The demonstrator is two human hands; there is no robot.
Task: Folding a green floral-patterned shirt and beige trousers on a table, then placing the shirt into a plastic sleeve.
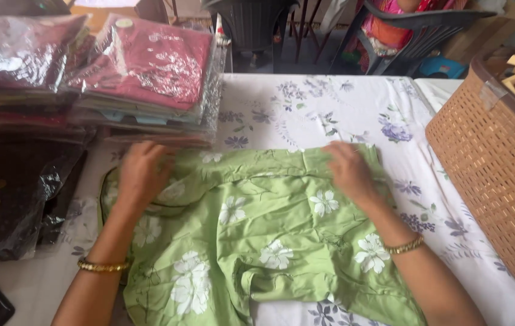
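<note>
A green garment with white flowers [257, 235] lies spread on a white sheet printed with purple flowers [324, 108]. My left hand [141, 172] rests flat on the garment's upper left part, near its neckline. My right hand [349, 171] grips the garment's upper right edge with the fingers curled over the fold. A gold bangle sits on each wrist.
Stacks of garments packed in clear plastic [148, 72] stand at the back left, with a dark plastic-wrapped bundle [9, 193] below them. A brown woven basket [499, 163] holding wooden hangers fills the right side. Dark plastic chairs [257, 24] and a seated person stand beyond the table.
</note>
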